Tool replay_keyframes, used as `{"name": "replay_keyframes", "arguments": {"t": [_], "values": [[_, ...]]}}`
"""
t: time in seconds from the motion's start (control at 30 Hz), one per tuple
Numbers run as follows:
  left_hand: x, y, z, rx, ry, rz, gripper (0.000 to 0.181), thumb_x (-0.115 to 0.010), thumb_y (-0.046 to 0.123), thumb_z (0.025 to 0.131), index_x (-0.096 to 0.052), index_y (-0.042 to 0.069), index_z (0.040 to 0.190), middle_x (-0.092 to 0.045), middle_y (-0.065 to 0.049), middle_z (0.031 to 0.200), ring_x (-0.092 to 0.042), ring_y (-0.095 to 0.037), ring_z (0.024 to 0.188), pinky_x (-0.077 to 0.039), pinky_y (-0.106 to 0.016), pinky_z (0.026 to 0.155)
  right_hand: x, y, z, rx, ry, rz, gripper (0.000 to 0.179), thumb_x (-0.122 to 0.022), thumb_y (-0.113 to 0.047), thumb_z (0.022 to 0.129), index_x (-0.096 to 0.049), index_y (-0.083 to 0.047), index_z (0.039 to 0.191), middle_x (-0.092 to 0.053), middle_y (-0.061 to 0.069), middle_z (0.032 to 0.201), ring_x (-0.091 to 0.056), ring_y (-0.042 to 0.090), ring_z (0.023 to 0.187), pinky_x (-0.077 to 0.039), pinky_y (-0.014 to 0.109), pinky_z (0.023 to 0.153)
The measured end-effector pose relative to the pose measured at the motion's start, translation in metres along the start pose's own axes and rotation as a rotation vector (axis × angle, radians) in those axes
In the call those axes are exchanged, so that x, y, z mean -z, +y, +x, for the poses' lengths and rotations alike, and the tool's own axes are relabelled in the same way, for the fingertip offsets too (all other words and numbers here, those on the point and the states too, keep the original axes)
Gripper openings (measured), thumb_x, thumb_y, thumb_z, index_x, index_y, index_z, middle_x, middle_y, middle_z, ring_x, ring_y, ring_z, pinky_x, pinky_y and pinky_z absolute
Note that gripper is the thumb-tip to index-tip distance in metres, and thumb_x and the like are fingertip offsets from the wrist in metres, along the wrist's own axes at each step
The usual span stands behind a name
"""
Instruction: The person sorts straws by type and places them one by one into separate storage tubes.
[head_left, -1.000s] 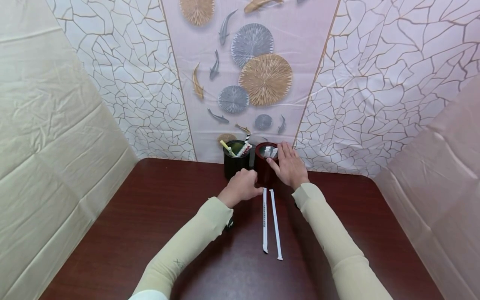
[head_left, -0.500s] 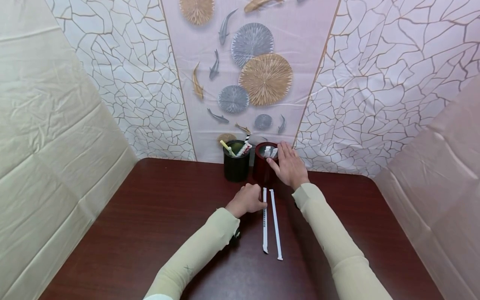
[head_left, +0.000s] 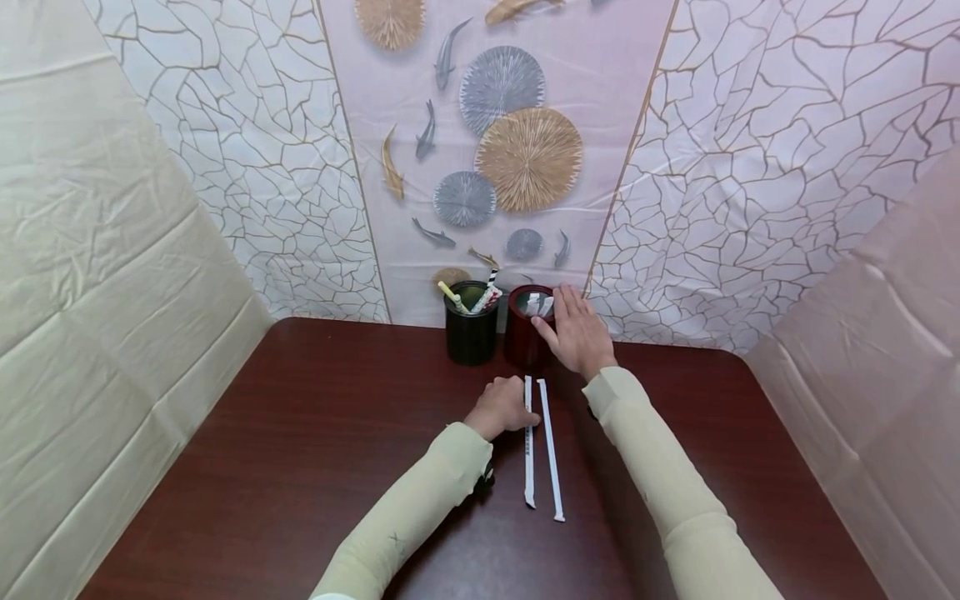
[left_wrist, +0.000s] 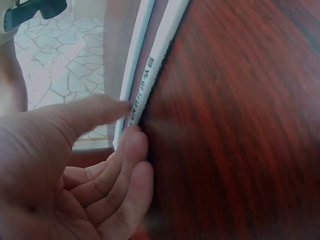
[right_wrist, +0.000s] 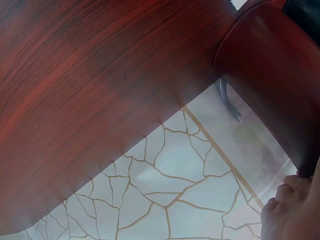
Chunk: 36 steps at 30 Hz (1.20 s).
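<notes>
Two straws in white paper wrappers lie side by side on the table, the printed wrapped straw (head_left: 529, 467) on the left and a plain wrapped straw (head_left: 551, 454) on the right. My left hand (head_left: 504, 408) pinches the printed one around its middle; in the left wrist view the thumb (left_wrist: 95, 112) and fingertips (left_wrist: 135, 145) lie on either side of it. My right hand (head_left: 581, 336) rests with straight fingers on the rim and side of a dark red cup (head_left: 525, 342). Short white wrapped pieces (head_left: 533, 305) stick up inside that cup.
Just left of the red cup stands a black cup (head_left: 471, 337) holding a yellow stick (head_left: 448, 292) and patterned straws (head_left: 489, 296). The dark wooden table (head_left: 315, 450) meets a patterned cloth backdrop (head_left: 300, 208) behind the cups.
My left hand has moved away from the cups, down along the printed straw to its middle. The right hand stays on the red cup, and both wrapped straws lie where they were.
</notes>
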<state>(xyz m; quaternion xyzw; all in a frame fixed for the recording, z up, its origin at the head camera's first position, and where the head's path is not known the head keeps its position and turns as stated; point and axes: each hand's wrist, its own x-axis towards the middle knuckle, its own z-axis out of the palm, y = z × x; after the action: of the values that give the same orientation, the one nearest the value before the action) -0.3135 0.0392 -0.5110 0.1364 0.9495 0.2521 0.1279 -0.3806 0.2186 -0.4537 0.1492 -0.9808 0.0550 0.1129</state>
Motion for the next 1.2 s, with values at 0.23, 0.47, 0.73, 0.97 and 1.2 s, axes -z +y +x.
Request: {"name": "replay_keyframes", "arguments": {"t": [0.23,0.47,0.73,0.97,1.2], "values": [[-0.02,-0.016,0.03,0.044,-0.073,-0.02,0.031,-0.079,0.031,0.091,-0.07,0.015,0.066,-0.069,0.002,0.057,-0.065,-0.017,0.062,-0.053,-0.031,0.058,0.0,0.0,0.0,0.003,0.011,0.001,0.087,-0.027,-0.061,0.111,-0.02,0.006,0.166,-0.019,0.025,0.175,-0.017,0.04,0.165,-0.02,0.054,0.134],[-0.003,-0.01,0.012,0.05,-0.091,-0.068,0.035,-0.079,0.028,0.09,-0.072,0.013,0.059,-0.068,0.002,0.054,-0.064,-0.013,0.057,-0.053,-0.027,0.063,0.001,-0.001,0.001,0.003,0.007,0.008,0.087,-0.028,-0.061,0.112,-0.02,0.006,0.166,-0.018,0.026,0.175,-0.017,0.04,0.165,-0.02,0.054,0.134],[0.008,-0.011,-0.004,0.101,-0.102,-0.231,0.034,-0.08,0.021,0.09,-0.076,0.012,0.058,-0.07,0.0,0.056,-0.066,-0.011,0.051,-0.056,-0.025,0.054,0.001,0.0,0.0,-0.001,-0.002,0.015,0.087,-0.027,-0.061,0.112,-0.017,0.006,0.166,-0.017,0.026,0.175,-0.015,0.04,0.165,-0.018,0.054,0.134],[0.015,-0.02,-0.019,0.059,-0.079,-0.351,0.031,-0.079,0.018,0.09,-0.077,0.008,0.061,-0.072,-0.003,0.058,-0.066,-0.012,0.051,-0.06,-0.028,0.057,0.001,0.0,0.0,0.003,-0.01,0.027,0.089,-0.025,-0.064,0.111,-0.016,0.005,0.167,-0.016,0.025,0.176,-0.015,0.04,0.165,-0.018,0.053,0.134],[0.024,-0.031,-0.027,0.059,-0.065,-0.373,0.031,-0.077,0.019,0.092,-0.076,0.007,0.063,-0.071,-0.001,0.058,-0.066,-0.012,0.053,-0.061,-0.029,0.059,0.001,0.001,0.0,-0.005,-0.028,0.034,0.089,-0.024,-0.064,0.111,-0.014,0.005,0.167,-0.014,0.024,0.176,-0.013,0.039,0.166,-0.017,0.053,0.135]]}}
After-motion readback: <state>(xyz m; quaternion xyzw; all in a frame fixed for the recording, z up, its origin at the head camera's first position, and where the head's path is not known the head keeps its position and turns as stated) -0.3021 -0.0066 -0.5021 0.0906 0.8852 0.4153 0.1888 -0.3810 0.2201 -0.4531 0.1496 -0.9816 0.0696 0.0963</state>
